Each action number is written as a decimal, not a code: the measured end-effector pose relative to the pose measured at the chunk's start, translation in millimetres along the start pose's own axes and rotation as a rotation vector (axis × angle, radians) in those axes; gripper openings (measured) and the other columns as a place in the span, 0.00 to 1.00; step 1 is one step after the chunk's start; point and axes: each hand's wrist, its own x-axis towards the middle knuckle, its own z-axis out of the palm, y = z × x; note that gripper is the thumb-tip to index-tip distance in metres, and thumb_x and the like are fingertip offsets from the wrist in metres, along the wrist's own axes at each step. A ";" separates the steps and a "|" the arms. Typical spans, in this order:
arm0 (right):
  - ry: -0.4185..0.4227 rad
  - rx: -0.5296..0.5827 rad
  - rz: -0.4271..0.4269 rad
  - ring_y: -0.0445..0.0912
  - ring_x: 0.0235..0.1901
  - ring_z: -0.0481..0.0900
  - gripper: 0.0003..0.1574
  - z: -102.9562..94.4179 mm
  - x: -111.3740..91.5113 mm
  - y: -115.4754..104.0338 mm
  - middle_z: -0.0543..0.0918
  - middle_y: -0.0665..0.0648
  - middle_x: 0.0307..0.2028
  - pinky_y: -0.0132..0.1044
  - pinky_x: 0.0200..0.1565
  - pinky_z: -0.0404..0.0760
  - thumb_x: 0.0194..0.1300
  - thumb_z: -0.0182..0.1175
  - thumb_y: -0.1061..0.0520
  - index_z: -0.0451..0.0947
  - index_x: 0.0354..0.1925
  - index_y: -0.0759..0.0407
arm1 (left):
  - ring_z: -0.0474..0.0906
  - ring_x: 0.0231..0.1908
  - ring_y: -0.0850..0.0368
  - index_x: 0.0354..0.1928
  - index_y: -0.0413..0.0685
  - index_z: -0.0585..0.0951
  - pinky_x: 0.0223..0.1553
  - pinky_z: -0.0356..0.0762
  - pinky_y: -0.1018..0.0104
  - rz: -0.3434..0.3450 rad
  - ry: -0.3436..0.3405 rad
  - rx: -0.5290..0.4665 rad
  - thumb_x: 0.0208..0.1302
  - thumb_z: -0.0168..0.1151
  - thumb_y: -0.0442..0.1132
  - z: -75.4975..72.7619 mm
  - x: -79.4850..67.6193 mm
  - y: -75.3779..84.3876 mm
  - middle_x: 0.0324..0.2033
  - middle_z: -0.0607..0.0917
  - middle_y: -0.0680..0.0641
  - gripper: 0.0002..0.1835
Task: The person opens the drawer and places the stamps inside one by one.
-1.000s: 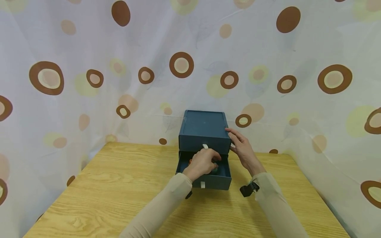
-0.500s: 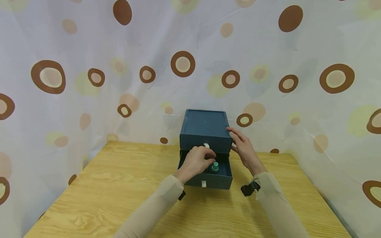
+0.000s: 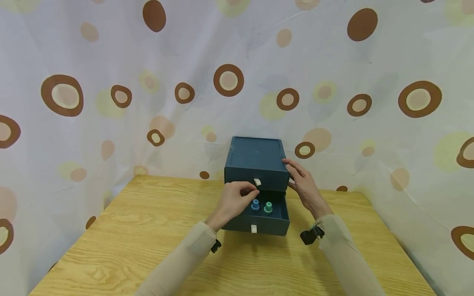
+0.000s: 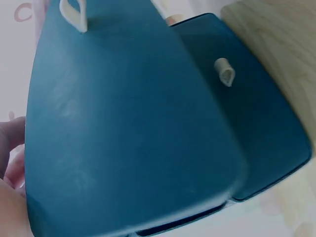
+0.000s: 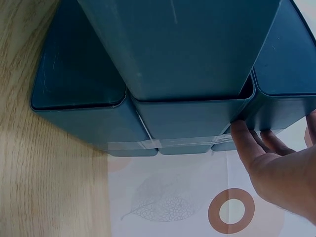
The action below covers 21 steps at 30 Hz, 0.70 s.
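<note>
A dark blue drawer cabinet (image 3: 255,154) stands against the back, with a lower drawer (image 3: 270,227) pulled out. Inside, a blue stepped peg (image 3: 255,205) and a green stepped peg (image 3: 268,207) stand upright side by side. My left hand (image 3: 232,200) reaches over the drawer's left part, thumb and index finger bent toward each other; I cannot tell whether they hold anything. In the left wrist view the drawer front (image 4: 118,128) hides most of that hand. My right hand (image 3: 306,190) rests its extended fingers (image 5: 244,136) against the cabinet's right side.
The upper drawer, with its white pull tab (image 3: 257,181), is closed. Another closed drawer (image 5: 79,64) sits below the pulled-out one. A wood-grain table (image 3: 148,230) carries the cabinet, and a dotted curtain (image 3: 185,53) hangs behind and along both sides.
My left hand has moved left across the open drawer, uncovering first the green peg, then the blue one. An orange thing glimpsed at the drawer's left is now hidden. My right hand stays put.
</note>
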 end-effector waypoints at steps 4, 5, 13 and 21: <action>0.001 -0.006 -0.006 0.58 0.77 0.46 0.35 1.4 -0.4 0.5 0.48 0.55 0.78 0.62 0.71 0.55 0.76 0.46 0.39 0.61 0.73 0.53 | 0.73 0.23 0.64 0.40 0.48 0.88 0.26 0.74 0.72 0.015 -0.001 -0.046 0.67 0.64 0.42 -2.7 -8.3 -4.8 0.26 0.86 0.55 0.08; 0.001 -0.005 -0.008 0.58 0.77 0.46 0.35 1.6 -0.4 0.7 0.48 0.55 0.78 0.62 0.71 0.54 0.76 0.46 0.39 0.61 0.73 0.53 | 0.73 0.23 0.64 0.40 0.48 0.88 0.25 0.73 0.73 0.028 0.000 -0.056 0.67 0.64 0.42 -3.2 -10.1 -5.8 0.26 0.86 0.54 0.08; -0.003 -0.007 -0.001 0.59 0.77 0.44 0.36 0.3 0.4 1.3 0.47 0.55 0.78 0.62 0.71 0.54 0.76 0.46 0.39 0.60 0.73 0.53 | 0.67 0.17 0.65 0.39 0.46 0.88 0.20 0.66 0.74 0.157 0.001 -0.116 0.67 0.64 0.39 -6.0 -21.3 -11.4 0.19 0.81 0.50 0.07; 0.005 -0.012 0.001 0.59 0.77 0.44 0.36 0.0 0.9 2.3 0.47 0.54 0.78 0.62 0.71 0.53 0.75 0.46 0.38 0.60 0.73 0.53 | 0.64 0.16 0.73 0.37 0.49 0.88 0.21 0.65 0.80 0.363 0.024 0.145 0.63 0.68 0.38 -5.2 -31.7 -13.8 0.16 0.79 0.58 0.04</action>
